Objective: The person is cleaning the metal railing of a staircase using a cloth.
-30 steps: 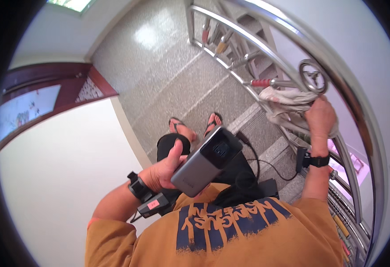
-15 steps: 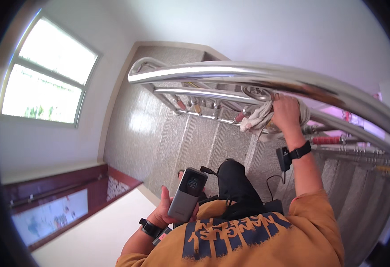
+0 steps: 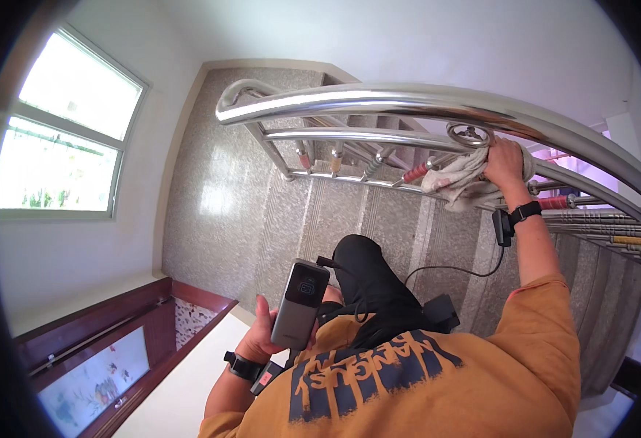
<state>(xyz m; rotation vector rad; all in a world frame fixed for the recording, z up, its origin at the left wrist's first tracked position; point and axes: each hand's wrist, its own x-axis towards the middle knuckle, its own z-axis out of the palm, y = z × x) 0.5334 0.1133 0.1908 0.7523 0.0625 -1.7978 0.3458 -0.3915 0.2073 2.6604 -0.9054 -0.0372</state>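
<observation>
My right hand (image 3: 505, 162) is closed around a crumpled pale cloth (image 3: 455, 180), pressed against the metal stair railing (image 3: 379, 101) next to a round ring ornament (image 3: 469, 133). The cloth wraps the bars below the thick top handrail and hangs down on the left side. My left hand (image 3: 262, 332) holds a grey and black power bank (image 3: 295, 306) upright in front of my body, thumb along its left side. A short black cable plug (image 3: 326, 262) sticks out at its top end. Both wrists wear black straps with small devices.
Terrazzo stair steps (image 3: 335, 215) run below the railing. Balusters with red and yellow sections (image 3: 415, 172) stand between the bars. A window (image 3: 68, 131) is in the left wall, and a dark red door frame (image 3: 108, 328) is at lower left. A black cable (image 3: 459, 269) hangs from my right wrist.
The view has shifted, so the railing's ring and my right hand with the cloth appear farther right and higher. My left hand with the power bank sits slightly farther left.
</observation>
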